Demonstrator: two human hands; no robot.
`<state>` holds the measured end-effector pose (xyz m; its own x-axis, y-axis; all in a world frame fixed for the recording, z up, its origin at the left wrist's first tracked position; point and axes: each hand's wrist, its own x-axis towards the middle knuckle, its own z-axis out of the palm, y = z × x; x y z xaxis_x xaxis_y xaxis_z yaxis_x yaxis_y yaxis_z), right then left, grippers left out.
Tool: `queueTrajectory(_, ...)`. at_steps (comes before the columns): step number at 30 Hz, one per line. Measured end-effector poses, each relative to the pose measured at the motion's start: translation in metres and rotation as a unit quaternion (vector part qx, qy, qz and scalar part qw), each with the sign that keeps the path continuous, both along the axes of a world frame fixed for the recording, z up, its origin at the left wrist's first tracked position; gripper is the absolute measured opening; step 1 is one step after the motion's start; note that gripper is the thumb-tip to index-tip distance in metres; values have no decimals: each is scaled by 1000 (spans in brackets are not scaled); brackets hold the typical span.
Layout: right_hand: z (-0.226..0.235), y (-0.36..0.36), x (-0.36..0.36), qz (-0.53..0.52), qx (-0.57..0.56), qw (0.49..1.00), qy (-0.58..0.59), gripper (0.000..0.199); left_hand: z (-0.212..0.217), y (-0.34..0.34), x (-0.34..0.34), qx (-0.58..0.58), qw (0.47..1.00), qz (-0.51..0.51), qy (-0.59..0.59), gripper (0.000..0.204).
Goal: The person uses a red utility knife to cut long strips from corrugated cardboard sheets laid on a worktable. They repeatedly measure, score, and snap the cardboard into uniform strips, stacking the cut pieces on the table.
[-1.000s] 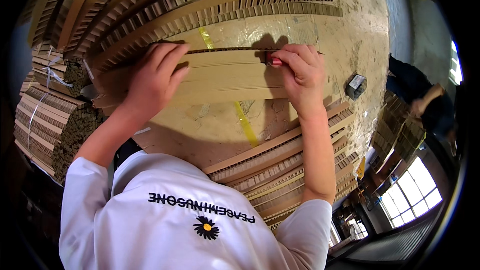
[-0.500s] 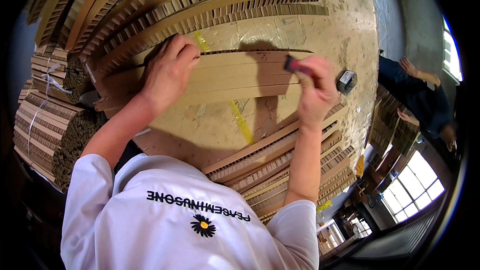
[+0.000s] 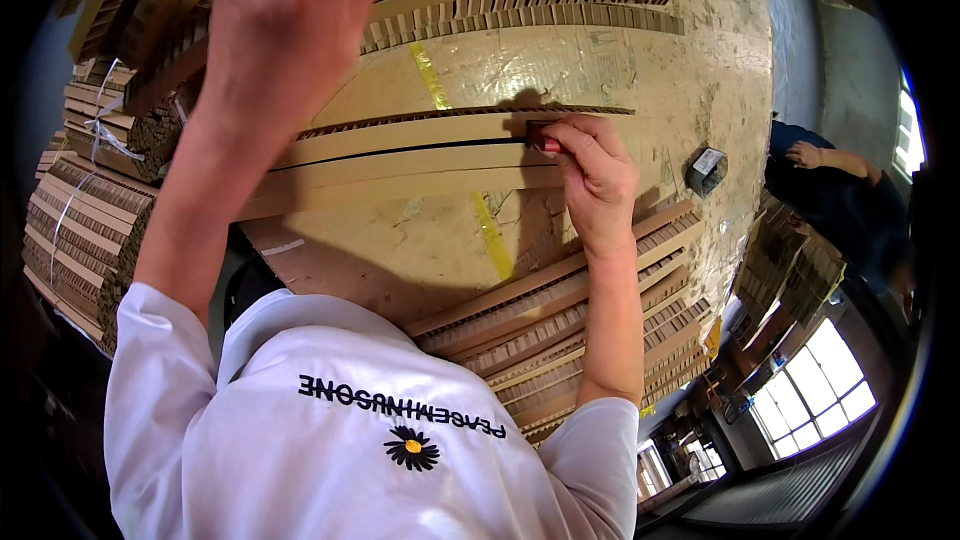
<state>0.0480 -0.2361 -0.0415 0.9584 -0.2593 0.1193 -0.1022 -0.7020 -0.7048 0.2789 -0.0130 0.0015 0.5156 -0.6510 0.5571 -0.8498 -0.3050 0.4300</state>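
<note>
Right hand [image 3: 598, 168] pinched a red block [image 3: 545, 139] at the middle strips [image 3: 420, 131], on the table [image 3: 710, 70]. A dark line [image 3: 420, 151], gap or mark unclear, had newly appeared between them. Left hand [image 3: 288, 25] had lifted off, blurred over the far strips [image 3: 520, 24], grip indeterminable; the right apparently worked alone.

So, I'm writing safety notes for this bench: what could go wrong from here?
The left hand is raised, while the right hand holds a small red-and-dark object at the flat cardboard strips; poorly steadied, they might slip.
The dark container sits to the right of that hand, so a sideways swing could knock it.
The right forearm passes over other strips and might nudge them.
</note>
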Motion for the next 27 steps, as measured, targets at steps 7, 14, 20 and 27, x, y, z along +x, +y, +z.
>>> queueTrajectory(7, 1, 1, 9, -11, -3, 1000, 12, 23, -44, 19, -63, 80, 974, -78, 196, 27)
queueTrajectory(14, 2, 0, 11, 9, -49, 999, 21, 23, -85, 32, -89, 101, 969, -61, 219, 26)
queueTrajectory(20, 3, -2, 14, 19, -66, 997, 28, 24, -88, 30, -89, 99, 971, -56, 210, 23)
queueTrajectory(27, -2, -9, 18, 40, -85, 995, 17, 22, -89, 30, -89, 104, 967, -52, 226, 23)
